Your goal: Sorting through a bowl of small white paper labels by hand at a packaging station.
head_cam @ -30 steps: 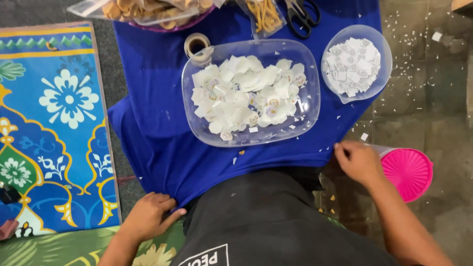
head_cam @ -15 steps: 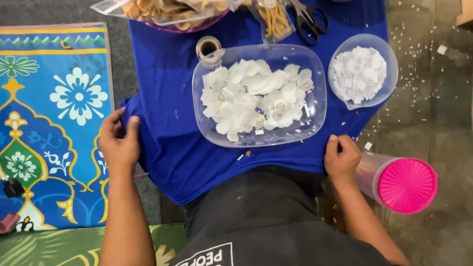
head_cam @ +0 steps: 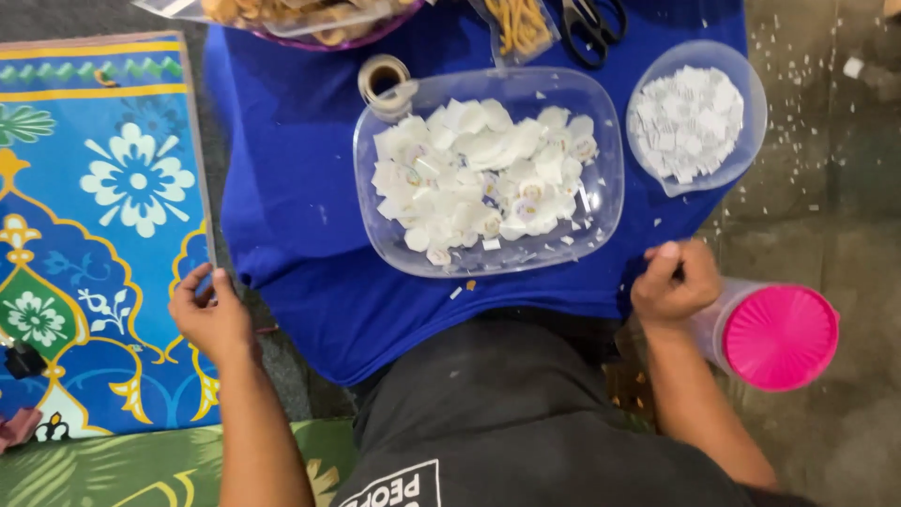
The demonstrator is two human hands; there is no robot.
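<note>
Both Hands on the Blue Cloth's Edges

Floor level: a blue cloth point(head_cam: 310, 188) lies spread over grey concrete, with a patterned mat point(head_cam: 94, 235) in blue, yellow and green along its left side. Small white scraps dot the concrete to the right.

On the cloth sits a clear tray point(head_cam: 601, 122) heaped with white cut-outs point(head_cam: 479, 178), some showing a round printed mark. Just beside it on the right is a clear bowl point(head_cam: 741, 94) filled with small white squares point(head_cam: 685, 117). A tape roll point(head_cam: 380, 80) touches the tray's upper left corner. Scissors point(head_cam: 591, 23) and a bag of yellow strips point(head_cam: 521, 23) lie at the top edge, near another bag of tan pieces point(head_cam: 282, 11).

The left hand point(head_cam: 211, 319) pinches the cloth's left edge where it meets the mat, fingers closed on the fabric. The right hand point(head_cam: 671, 286) is curled at the cloth's right edge, thumb pressed to the fingers; it seems to grip the fabric, though the fold itself is hidden. A jar with a pink lid point(head_cam: 779, 336) lies just beside that hand on the concrete, apparently touching the wrist.

Judging by how things lie, the cutting is well along: tray and bowl are both full, and the scissors rest unheld. The cloth's near edge drapes over the person's lap, slightly rumpled, so straightening it looks unfinished.
</note>
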